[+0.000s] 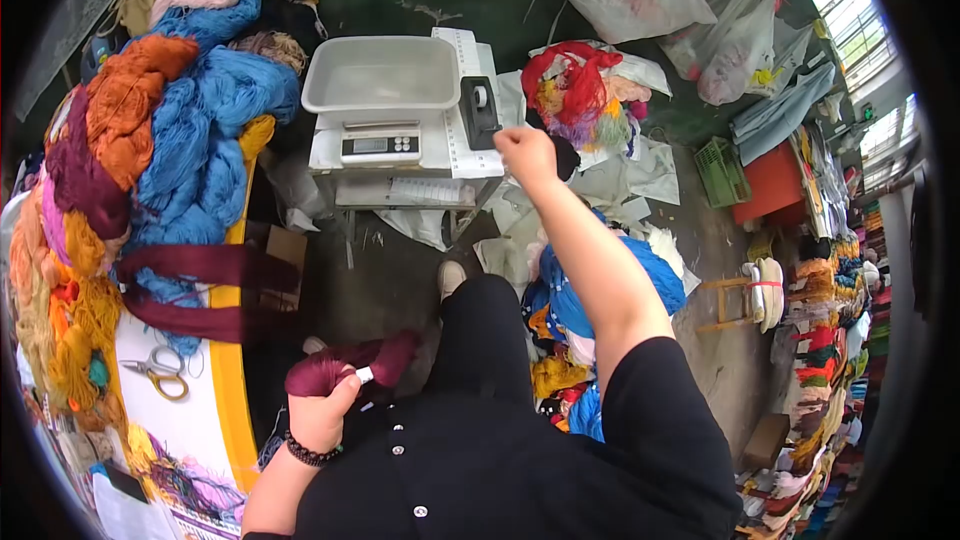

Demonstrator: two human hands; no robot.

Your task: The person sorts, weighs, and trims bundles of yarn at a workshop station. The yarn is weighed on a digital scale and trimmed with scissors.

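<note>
My left hand (325, 415) is closed around a maroon yarn skein (335, 365), with a small white tag (364, 375) by my thumb. My right arm reaches forward, and my right hand (527, 154) is curled closed beside a black label dispenser (479, 112) holding a white roll. Whatever its fingers pinch is too small to make out. Left of the dispenser stands a digital scale (381, 144) with a pale plastic tub (380, 75) on top. Another maroon skein (215, 265) lies across the table's edge, slightly blurred.
On the left, a white table (170, 420) with a yellow edge carries scissors (160, 372) and heaped blue yarn (185, 150) and orange yarn (135, 100). More yarn (590, 290) is piled by my right leg. A wooden stool (728, 302) and a green crate (722, 172) stand further right.
</note>
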